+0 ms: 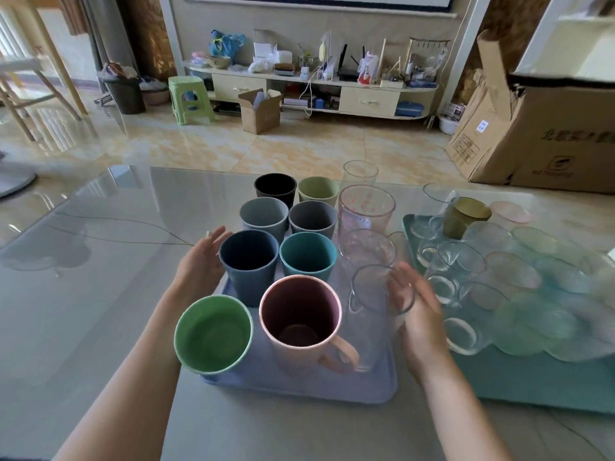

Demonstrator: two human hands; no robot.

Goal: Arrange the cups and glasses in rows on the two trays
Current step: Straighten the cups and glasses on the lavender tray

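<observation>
My left hand (pixel 201 261) hovers open, fingers spread, just beside the dark blue plastic cup (pixel 249 264) and holding nothing. My right hand (pixel 417 311) is open too, fingers straight, its palm close against the side of the nearest tall clear glass (pixel 379 311); whether skin touches glass I cannot tell, since I see part of the hand through the glass.

On the pale lilac plastic tray (pixel 299 382) on the glossy grey bench (pixel 83 294), the cups stand upright in 2 columns: a black cup (pixel 275 188) and an olive-green cup (pixel 317 191) at the far end, then a light grey cup (pixel 264 216) and a dark grey cup (pixel 312 219), then the dark blue one with a teal cup (pixel 307 256), and nearest me a bright green cup (pixel 213 334) and a pink mug with a handle (pixel 303 322). The green cup sits at the tray's front left corner and hides that edge. A third column to the right holds 4 clear glasses, which overlap so their outlines are hard to separate.

The teal tray (pixel 532 380) to the right carries many clear glasses and glass mugs plus 1 amber-gold tumbler (pixel 466 216). Its right part is blurred and cut off, so I cannot count them.
</observation>
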